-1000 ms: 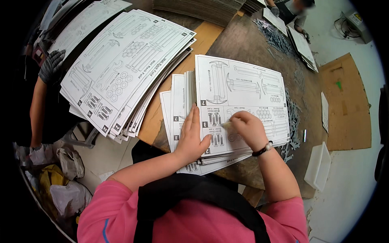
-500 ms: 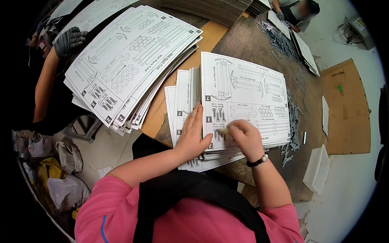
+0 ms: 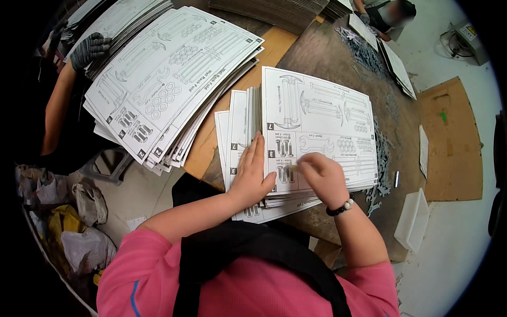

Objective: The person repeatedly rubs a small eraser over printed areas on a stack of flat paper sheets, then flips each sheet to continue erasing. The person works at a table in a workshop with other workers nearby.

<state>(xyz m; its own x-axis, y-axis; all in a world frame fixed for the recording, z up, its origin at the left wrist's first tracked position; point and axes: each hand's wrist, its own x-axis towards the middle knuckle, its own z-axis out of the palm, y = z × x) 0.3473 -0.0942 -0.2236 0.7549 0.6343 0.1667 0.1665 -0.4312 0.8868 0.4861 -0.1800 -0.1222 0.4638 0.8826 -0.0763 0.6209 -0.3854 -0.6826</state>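
Observation:
A stack of white cards (image 3: 322, 100) printed with line drawings of bolts, nuts and wrenches lies in front of me on the table. My left hand (image 3: 251, 171) rests against its left side, fingers stretched out along the card edges, thumb over the lower left corner. Above the top card's lower left part is my right hand (image 3: 323, 179), its thumb and forefinger pinched together over the printed bolts. Whatever is between those fingertips is too small and blurred to name. More cards stick out beneath and to the left of this stack.
A larger, fanned stack of printed cards (image 3: 179, 68) lies to the left, by a co-worker's gloved hand (image 3: 91, 52). Grey metal wrenches (image 3: 364, 50) are heaped at the far right, near another person. A white plastic tray (image 3: 413, 222) and a cardboard sheet (image 3: 451, 142) are at the right.
My right hand and wrist have shifted slightly to the right, still pinched. My left hand stays put. At the far left, the co-worker's gloved hand has moved a little and more stacked card edges show.

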